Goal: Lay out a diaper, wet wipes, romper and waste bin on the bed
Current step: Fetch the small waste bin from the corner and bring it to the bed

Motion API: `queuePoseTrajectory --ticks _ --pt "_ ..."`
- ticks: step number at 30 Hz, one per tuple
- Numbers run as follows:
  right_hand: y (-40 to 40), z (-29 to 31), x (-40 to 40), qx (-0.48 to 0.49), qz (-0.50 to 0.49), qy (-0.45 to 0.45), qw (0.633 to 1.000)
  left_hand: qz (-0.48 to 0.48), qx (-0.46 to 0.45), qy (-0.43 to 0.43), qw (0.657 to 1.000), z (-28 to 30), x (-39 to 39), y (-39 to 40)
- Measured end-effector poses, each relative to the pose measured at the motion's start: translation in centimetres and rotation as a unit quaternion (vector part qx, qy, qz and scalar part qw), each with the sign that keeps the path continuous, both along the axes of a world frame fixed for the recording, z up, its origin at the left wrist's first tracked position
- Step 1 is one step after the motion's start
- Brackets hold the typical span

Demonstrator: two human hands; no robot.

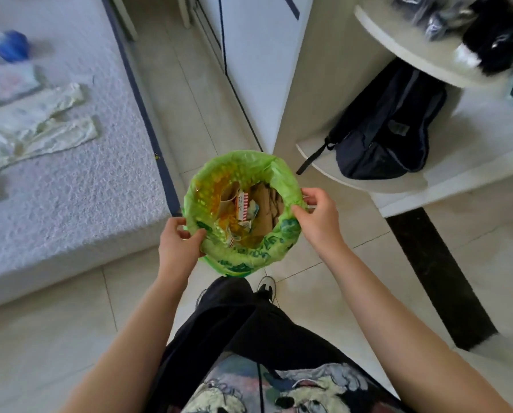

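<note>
Centre of frame: a round waste bin [243,263] lined with a thin green plastic bag folded over its rim, held above the pale tiled floor [55,338], just off the near right corner of the bed [79,186]. The left hand [179,244] gripped the lower-left rim, thumb curled over the liner edge, fingers wrapped outside. The right hand [318,217] pinched the right rim, thumb on the inside, fingers curled behind; both grips were clamped on the bin. Inside the bin lay brown cardboard scraps [267,210], a red-and-white striped wrapper and orange-yellow film. The bed filled the left of frame, covered in a white textured spread with a dark blue edge strip. On it, at centre left, lay a pale cream romper [55,129], flat, its two legs pointing toward the bed's right edge. Above the romper, upper left, sat a flat whitish pack [11,84], blurred, so wipes or diaper could not be told. Above that, a blue-and-white bundle [9,46], also blurred. Right of frame: a white curved shelf [458,162] carrying a dark navy backpack [389,126], its strap hanging over the shelf edge. An upper shelf held a black-and-white furry item [493,37]. Bottom of frame showed black trousers, a cartoon-printed shirt, and one shoe [267,286].
</note>
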State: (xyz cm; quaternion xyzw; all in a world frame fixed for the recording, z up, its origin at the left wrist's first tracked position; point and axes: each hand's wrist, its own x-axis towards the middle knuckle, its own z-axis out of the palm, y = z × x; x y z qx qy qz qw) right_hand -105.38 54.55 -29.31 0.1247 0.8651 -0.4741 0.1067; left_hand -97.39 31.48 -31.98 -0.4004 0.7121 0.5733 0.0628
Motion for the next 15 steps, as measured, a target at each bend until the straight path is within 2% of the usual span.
queuePoseTrajectory --ticks 7,15 --pt "-5.3 -0.7 -6.2 -0.010 0.135 -0.011 0.991 0.160 0.007 -0.005 0.987 -0.1 0.2 -2.0" --pt "-15.9 -1.6 -11.9 -0.015 0.262 -0.066 0.963 0.325 0.035 -0.002 0.945 -0.9 -1.0 -7.1"
